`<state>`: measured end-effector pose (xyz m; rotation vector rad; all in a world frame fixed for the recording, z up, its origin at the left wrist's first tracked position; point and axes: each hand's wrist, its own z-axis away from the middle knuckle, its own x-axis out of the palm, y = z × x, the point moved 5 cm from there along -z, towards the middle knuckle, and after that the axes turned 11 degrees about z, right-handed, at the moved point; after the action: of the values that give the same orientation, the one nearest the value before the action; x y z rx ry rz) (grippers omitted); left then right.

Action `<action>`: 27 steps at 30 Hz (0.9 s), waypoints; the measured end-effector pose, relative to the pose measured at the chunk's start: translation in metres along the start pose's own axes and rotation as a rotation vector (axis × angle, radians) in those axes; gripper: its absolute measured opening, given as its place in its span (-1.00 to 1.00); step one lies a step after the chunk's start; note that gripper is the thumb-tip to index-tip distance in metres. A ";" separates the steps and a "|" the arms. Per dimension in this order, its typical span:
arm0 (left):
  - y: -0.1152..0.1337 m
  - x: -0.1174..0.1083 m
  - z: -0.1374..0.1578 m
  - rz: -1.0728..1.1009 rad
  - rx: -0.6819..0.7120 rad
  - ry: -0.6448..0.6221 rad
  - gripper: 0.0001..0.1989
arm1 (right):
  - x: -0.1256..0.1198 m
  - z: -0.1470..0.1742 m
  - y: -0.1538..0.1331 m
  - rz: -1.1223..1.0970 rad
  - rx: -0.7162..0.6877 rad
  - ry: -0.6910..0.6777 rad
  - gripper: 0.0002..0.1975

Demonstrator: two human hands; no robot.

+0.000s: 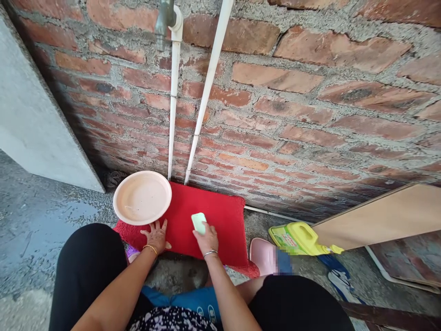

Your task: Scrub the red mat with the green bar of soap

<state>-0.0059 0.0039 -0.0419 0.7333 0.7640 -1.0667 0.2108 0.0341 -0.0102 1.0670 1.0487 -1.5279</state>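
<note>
Yellow jug [303, 239] beside leaning board [382, 216]

I count two hands of mine, my left hand [156, 236] and my right hand [206, 240], each with one bangle. There is one red mat [220, 220] at frame centre, one pale plate [142, 197] left of centre, one green soap bar [199, 223], two white pipes [206, 92] at the top, one tap [164, 18], one yellow jug [303, 239] lower right, and one pink slipper [262, 255].

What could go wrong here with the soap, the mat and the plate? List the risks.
1. The soap bar sits only under the right hand's fingertips; if wet, it may slip off the red mat.
2. The plate overhangs the mat's edge beside the left hand; tugging the mat could tip it.
3. The wet floor looks slippery.
</note>
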 end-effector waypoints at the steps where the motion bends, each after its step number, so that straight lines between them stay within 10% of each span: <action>1: 0.000 0.001 0.000 0.001 0.001 -0.002 0.15 | 0.003 0.001 -0.017 0.013 -0.059 -0.019 -0.50; 6: -0.002 0.002 -0.001 -0.007 0.010 0.007 0.12 | 0.009 -0.002 -0.041 0.061 -0.116 -0.106 -0.47; 17: 0.000 0.000 -0.001 0.010 -0.002 -0.006 0.12 | -0.007 -0.009 0.090 -0.025 0.413 0.002 -0.42; 27: -0.001 -0.001 0.000 0.029 0.002 -0.015 0.12 | 0.020 -0.008 -0.011 -0.005 -0.056 0.030 -0.50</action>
<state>-0.0066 0.0040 -0.0413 0.7359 0.7377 -1.0462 0.1975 0.0391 -0.0303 1.0520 1.1096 -1.4822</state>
